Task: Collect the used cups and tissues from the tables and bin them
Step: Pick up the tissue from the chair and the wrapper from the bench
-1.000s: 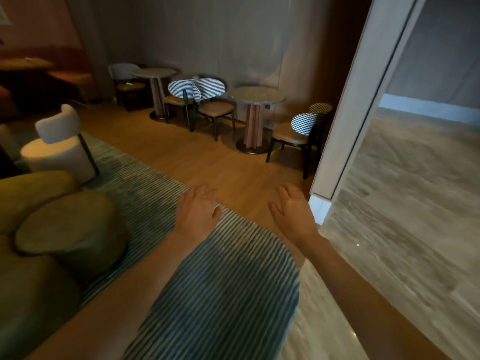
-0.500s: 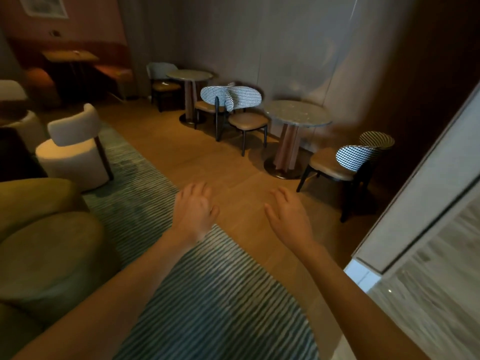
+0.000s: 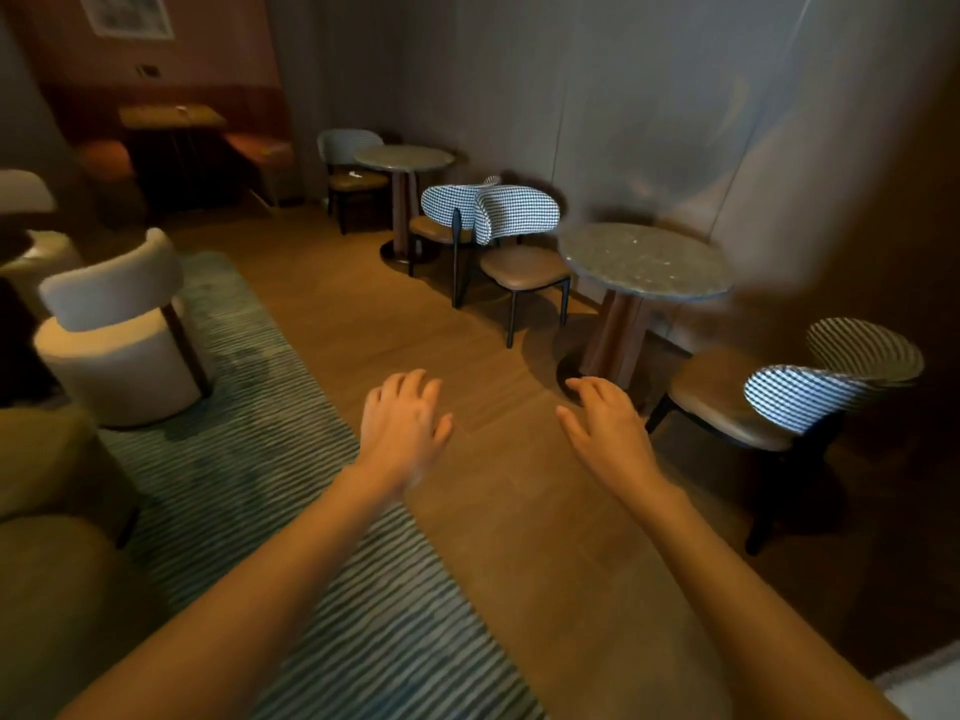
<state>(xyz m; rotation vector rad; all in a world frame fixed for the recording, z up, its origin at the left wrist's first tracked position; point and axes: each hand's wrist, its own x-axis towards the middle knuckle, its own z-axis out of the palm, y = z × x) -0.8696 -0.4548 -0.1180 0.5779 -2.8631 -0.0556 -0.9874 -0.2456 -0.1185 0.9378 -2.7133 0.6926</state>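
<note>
Head view, single entry.

Hands: left hand and right hand, both held forward over the wooden floor, palms down, fingers loosely spread, holding nothing.

Counters: near round counter, stone-patterned top on a pedestal, ahead and to the right of the hands; the right hand is the nearer one. Far round counter, same type, farther back and slightly left of centre. A wooden counter stands against the back wall, well apart from both.

Task's things: no cup or tissue can be made out on the near round counter. A small pale item lies on the seat of the chair beside the far round counter; it may be a tissue, too small to tell, and its long axis and facing cannot be read. A faint pale speck on the wooden counter is equally unclear. No bin is in view.

Seating: houndstooth-backed chairs between the two round counters, one more houndstooth chair at right, cream armchair on the striped rug at left.

Judgement: collection not yet begun; the next move is likely a walk forward to inspect the counters.
</note>
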